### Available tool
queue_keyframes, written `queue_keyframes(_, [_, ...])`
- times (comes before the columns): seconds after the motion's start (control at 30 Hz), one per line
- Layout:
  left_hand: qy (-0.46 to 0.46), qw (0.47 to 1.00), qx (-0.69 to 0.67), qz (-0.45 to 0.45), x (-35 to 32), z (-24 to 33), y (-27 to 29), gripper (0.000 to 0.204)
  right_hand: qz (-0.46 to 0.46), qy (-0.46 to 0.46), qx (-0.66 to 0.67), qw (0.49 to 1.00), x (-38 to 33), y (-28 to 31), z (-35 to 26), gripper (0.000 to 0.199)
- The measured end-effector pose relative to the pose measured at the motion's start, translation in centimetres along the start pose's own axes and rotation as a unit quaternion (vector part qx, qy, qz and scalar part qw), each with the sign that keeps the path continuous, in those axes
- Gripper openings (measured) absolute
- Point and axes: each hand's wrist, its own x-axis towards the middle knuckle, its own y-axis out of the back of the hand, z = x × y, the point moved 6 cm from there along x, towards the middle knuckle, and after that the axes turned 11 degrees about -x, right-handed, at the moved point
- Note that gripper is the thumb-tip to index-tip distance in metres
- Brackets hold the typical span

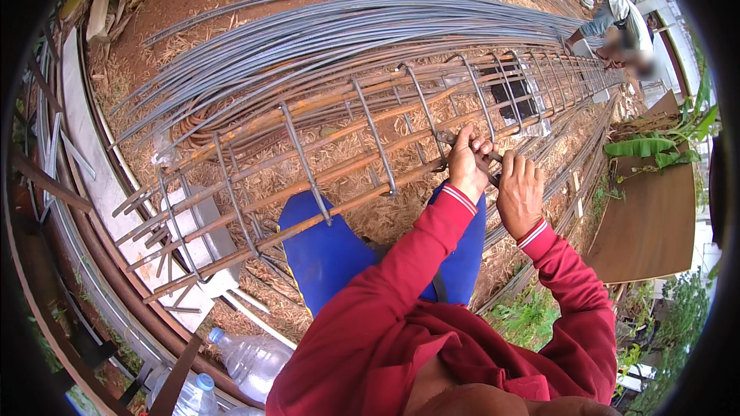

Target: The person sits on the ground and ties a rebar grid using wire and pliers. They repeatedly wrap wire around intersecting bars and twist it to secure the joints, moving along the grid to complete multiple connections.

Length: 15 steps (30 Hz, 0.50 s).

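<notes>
A long cage of rusty rebar (339, 166) with square stirrups lies across in front of me. My left hand (467, 163) is closed near its near bar, beside a stirrup. Just to the right, my right hand (520, 191) has its fingers wrapped round a dark metal hand tool (494, 157). The tool runs between both hands, and its left part reaches the cage bars. My fingers cover much of it, so its exact kind is hidden. The left hand's fingers also curl around this tool.
Behind the cage lies a long bundle of grey rebar (324, 35). A co-worker (620, 35) bends over the cage's far right end. Clear plastic bottles (250, 362) stand at lower left, near metal profiles (92, 262). A brown board (647, 223) leans at right.
</notes>
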Motion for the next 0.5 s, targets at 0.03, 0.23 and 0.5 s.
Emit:
queue_keyframes(0.03, [-0.018, 1.0, 0.012, -0.016, 0.0, 0.1, -0.1, 0.027, 0.013, -0.005, 0.0, 1.0, -0.1, 0.2, -0.1, 0.039])
queue_keyframes(0.23, [-0.03, 0.999, -0.002, 0.041, 0.6, -0.4, -0.5, 0.029, -0.025, 0.017, -0.027, 0.999, 1.1, -0.4, 0.3, 0.051])
queue_keyframes(0.5, [-0.049, 0.999, -0.001, -0.008, -1.1, -0.2, -1.1, 0.043, -0.266, 0.125, 0.139, 0.946, 4.4, 0.8, 2.0, 0.024])
